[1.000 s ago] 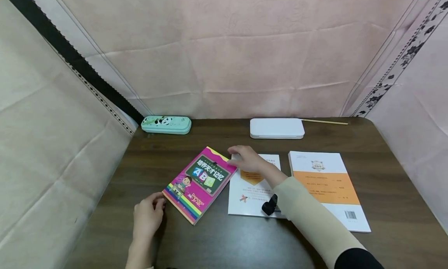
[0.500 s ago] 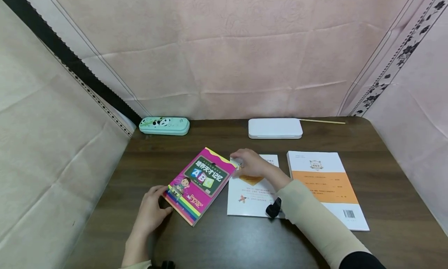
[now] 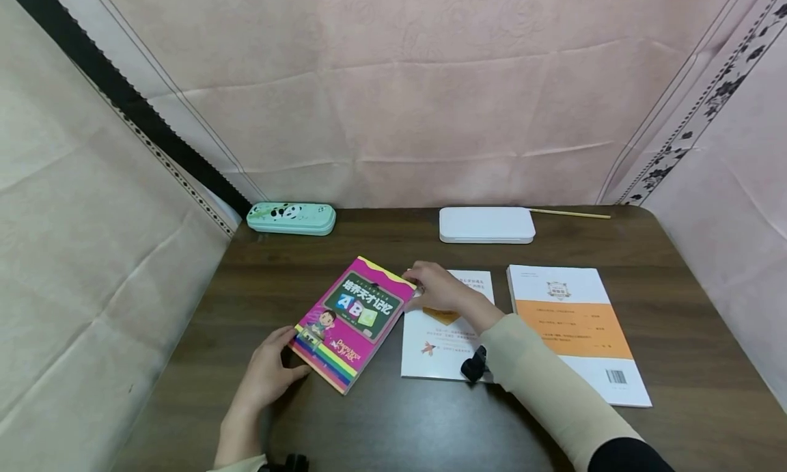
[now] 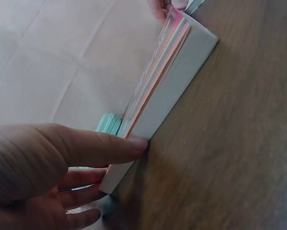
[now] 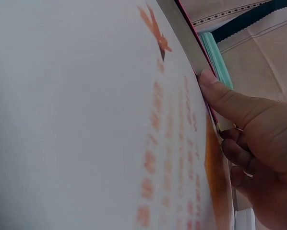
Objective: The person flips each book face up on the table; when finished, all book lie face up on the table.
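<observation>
A pink book (image 3: 350, 325) with a green chalkboard picture and rainbow stripes lies slanted on the brown table. My left hand (image 3: 264, 373) grips its lower left corner; in the left wrist view the thumb (image 4: 119, 147) presses the white page edge (image 4: 174, 79), fingers on the far side. At the opposite, upper right corner, my right hand (image 3: 438, 291) pinches the book, the thumb (image 5: 230, 100) along its side in the right wrist view. Beneath the right hand and forearm lies a white book (image 3: 439, 352) with an orange patch, partly hidden.
Another white book (image 3: 556, 287) with an orange band lies at the right. Along the back edge are a mint pencil case (image 3: 290, 219) with a panda, a white case (image 3: 487, 225) and a thin stick (image 3: 572, 214). Cloth (image 3: 393, 117) hangs behind the table.
My left hand has come up to the pink book's lower left corner and spread its thumb along the bottom edge. The right hand has closed its fingers on the upper corner. The book barely shifts.
</observation>
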`<state>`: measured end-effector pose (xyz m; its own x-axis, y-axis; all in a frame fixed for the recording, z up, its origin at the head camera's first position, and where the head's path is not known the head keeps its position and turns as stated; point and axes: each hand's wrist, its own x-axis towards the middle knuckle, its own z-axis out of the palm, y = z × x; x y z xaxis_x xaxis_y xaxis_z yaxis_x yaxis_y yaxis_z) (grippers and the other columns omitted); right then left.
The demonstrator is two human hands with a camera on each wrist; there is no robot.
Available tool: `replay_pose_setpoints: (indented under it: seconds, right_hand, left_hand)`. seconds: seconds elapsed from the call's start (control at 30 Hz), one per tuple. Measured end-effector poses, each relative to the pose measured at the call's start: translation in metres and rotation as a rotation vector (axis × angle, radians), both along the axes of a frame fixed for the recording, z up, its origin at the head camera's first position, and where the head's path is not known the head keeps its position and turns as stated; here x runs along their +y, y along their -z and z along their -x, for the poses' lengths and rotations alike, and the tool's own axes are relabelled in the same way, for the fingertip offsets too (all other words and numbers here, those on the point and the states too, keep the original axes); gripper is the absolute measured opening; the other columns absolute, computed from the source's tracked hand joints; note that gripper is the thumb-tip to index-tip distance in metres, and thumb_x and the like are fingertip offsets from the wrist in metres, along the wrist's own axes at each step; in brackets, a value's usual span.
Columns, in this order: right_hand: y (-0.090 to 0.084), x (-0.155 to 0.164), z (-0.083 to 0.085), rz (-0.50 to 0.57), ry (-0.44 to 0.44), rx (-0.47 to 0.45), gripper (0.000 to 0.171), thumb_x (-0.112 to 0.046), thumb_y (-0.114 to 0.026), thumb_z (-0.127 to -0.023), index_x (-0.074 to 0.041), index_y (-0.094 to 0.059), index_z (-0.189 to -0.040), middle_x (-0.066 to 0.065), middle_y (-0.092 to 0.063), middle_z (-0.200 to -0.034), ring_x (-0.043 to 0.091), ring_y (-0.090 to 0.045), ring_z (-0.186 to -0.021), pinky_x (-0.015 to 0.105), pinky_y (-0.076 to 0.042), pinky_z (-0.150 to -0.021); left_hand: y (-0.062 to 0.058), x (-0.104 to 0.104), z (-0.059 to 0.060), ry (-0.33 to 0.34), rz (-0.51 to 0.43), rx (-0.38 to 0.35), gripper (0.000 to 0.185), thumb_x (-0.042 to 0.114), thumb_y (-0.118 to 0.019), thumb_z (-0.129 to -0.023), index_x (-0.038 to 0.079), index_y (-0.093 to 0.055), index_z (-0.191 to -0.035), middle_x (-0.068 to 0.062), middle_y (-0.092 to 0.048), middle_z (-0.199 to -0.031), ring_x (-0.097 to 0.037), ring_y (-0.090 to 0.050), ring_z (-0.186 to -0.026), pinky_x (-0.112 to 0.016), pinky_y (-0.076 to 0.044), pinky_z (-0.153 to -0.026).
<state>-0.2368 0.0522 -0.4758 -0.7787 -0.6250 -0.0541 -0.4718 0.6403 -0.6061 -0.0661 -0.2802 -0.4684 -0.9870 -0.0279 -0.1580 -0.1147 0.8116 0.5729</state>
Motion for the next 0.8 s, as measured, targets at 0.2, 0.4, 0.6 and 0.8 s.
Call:
replay_pose_setpoints:
  seconds: [0.2,0.4,0.6,0.8]
  right_hand:
    - [0.002,-0.007,0.009,-0.033,-0.013,0.042,0.056,-0.039,-0.084,-0.084,-0.011,-0.068,-0.13,0.007,-0.057,-0.139,0.027,-0.046,-0.135,0.048,-0.035,-0.114]
    - [0.005,-0.018,0.014,-0.04,0.013,0.01,0.065,-0.034,-0.079,-0.089,-0.012,-0.055,-0.145,0.007,-0.056,-0.142,0.026,-0.047,-0.135,0.046,-0.038,-0.114]
    - [0.007,-0.03,0.014,-0.025,0.012,0.064,0.058,-0.025,-0.075,-0.093,-0.007,-0.055,-0.144,0.01,-0.057,-0.141,0.029,-0.049,-0.132,0.048,-0.037,-0.114]
    - [0.008,-0.041,0.014,-0.033,0.002,0.06,0.056,-0.023,-0.069,-0.097,-0.006,-0.051,-0.148,0.012,-0.051,-0.148,0.029,-0.046,-0.138,0.042,-0.04,-0.113]
  left_hand:
    - [-0.001,0.002,-0.006,0.015,0.009,0.03,0.086,0.033,-0.09,-0.077,-0.008,-0.051,-0.142,-0.027,-0.045,-0.148,-0.05,-0.04,-0.136,-0.066,-0.033,-0.11]
    - [0.005,0.01,-0.009,0.006,0.008,0.057,0.088,0.036,-0.09,-0.077,-0.005,-0.05,-0.144,-0.026,-0.044,-0.147,-0.047,-0.04,-0.135,-0.064,-0.037,-0.108]
    - [0.008,0.019,-0.008,0.001,0.021,0.05,0.09,0.036,-0.09,-0.077,-0.002,-0.049,-0.147,-0.026,-0.041,-0.149,-0.046,-0.038,-0.135,-0.063,-0.038,-0.108]
    - [0.009,0.024,-0.008,-0.007,0.019,0.047,0.096,0.04,-0.09,-0.075,-0.003,-0.045,-0.149,-0.028,-0.036,-0.15,-0.047,-0.037,-0.135,-0.064,-0.039,-0.107]
